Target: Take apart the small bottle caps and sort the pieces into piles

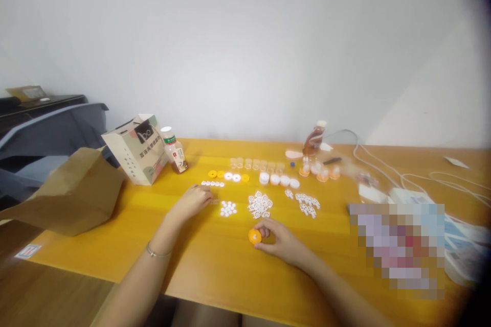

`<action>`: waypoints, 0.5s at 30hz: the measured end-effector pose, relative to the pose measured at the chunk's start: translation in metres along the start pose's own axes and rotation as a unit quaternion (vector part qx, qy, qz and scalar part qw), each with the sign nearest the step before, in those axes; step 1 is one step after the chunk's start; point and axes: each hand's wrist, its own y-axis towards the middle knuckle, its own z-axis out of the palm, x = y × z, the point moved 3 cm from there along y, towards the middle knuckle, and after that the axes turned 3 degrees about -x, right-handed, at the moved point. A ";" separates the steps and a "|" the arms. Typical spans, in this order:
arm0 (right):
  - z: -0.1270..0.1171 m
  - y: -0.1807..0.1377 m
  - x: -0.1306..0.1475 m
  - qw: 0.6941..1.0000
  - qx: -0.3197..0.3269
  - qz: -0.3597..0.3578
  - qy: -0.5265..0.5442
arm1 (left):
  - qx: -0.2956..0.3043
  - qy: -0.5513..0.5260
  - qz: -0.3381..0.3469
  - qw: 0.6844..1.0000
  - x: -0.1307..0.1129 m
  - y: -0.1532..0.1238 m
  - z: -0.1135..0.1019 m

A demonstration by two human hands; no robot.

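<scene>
My right hand [280,240] pinches an orange round disc [253,237] with a small pale centre, held above the near part of the table. My left hand [196,199] reaches farther out with its fingers bent down and together; whether something is between the fingertips is hidden. Beside those fingertips lie tiny clear pieces [215,201], and just beyond is a row of small white pieces [213,184]. Small white round pieces [228,208] are grouped between my hands. A pile of white lattice-like pieces [260,204] lies just past my right hand.
Behind are yellow and white discs [229,177], white round parts [284,180], clear cups [256,164] and orange-based assemblies [322,174]. A carton [134,150], a drink bottle [174,150] and a paper bag [72,194] stand left. A brown bottle [313,140] and white cables [399,179] are right.
</scene>
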 end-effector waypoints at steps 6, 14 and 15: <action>-0.005 0.000 0.007 0.999 -0.046 -0.006 0.010 | -0.092 -0.101 0.089 0.987 -0.062 0.008 -0.012; -0.008 -0.002 0.014 0.997 -0.067 -0.041 0.025 | -0.083 -0.149 0.225 0.959 -0.124 0.006 -0.005; -0.007 -0.002 0.013 0.997 -0.067 -0.039 0.031 | -0.081 -0.147 0.228 0.959 -0.124 0.005 -0.005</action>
